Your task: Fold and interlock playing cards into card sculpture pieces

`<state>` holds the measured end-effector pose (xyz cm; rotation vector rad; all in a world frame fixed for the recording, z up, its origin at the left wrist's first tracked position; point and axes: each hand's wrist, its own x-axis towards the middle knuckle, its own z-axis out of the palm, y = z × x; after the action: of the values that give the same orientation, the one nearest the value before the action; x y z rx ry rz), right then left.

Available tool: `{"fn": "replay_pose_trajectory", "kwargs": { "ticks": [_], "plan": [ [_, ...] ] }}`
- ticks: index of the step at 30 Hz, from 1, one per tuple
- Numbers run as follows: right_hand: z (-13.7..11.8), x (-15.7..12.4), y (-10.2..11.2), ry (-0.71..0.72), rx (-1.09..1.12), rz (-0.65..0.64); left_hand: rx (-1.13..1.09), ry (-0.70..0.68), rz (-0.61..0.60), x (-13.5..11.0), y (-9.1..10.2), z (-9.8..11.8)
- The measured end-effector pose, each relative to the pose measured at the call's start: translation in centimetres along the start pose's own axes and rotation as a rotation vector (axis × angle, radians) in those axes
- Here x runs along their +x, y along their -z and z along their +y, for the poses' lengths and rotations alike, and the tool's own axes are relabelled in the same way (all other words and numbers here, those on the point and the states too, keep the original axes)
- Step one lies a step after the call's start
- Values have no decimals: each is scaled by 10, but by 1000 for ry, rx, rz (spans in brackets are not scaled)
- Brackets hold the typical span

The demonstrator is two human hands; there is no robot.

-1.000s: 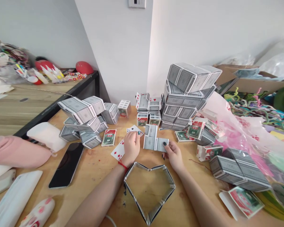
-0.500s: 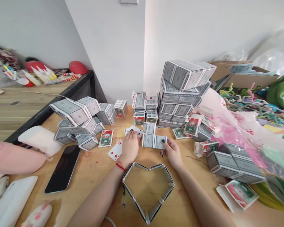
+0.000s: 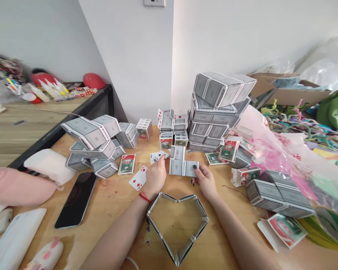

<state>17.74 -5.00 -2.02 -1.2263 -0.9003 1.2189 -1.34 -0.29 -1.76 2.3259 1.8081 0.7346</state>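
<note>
A folded piece made of grey-backed playing cards lies on the wooden table in front of me. My right hand grips its right end with dark-nailed fingers. My left hand rests at its left end, fingertips on a face-up ace card. A red diamonds card lies just left of that hand. Below both wrists sits a heart-shaped frame built from folded cards.
Stacks of card blocks stand at the back, more blocks at the left and right. Card boxes, a black phone, pink plastic and pipe cleaners surround the work area. Another person's pink sleeve is at the left edge.
My left hand's fingers have shifted slightly up onto the ace card; my right hand keeps its hold on the folded card piece. The view has shifted a little.
</note>
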Motion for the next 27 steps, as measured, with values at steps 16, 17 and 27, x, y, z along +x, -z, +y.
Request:
{"fn": "replay_pose_trajectory", "kwargs": {
  "ticks": [16,17,27],
  "plan": [
    [-8,-2,2,-74,280,-113,-573,-320,-186,-4,20,18],
    [-8,-2,2,-76,274,-111,-608,-309,-193,-4,21,19],
    [-12,-3,6,-152,255,-160,-773,-155,-339,-2,30,23]
  ]
}}
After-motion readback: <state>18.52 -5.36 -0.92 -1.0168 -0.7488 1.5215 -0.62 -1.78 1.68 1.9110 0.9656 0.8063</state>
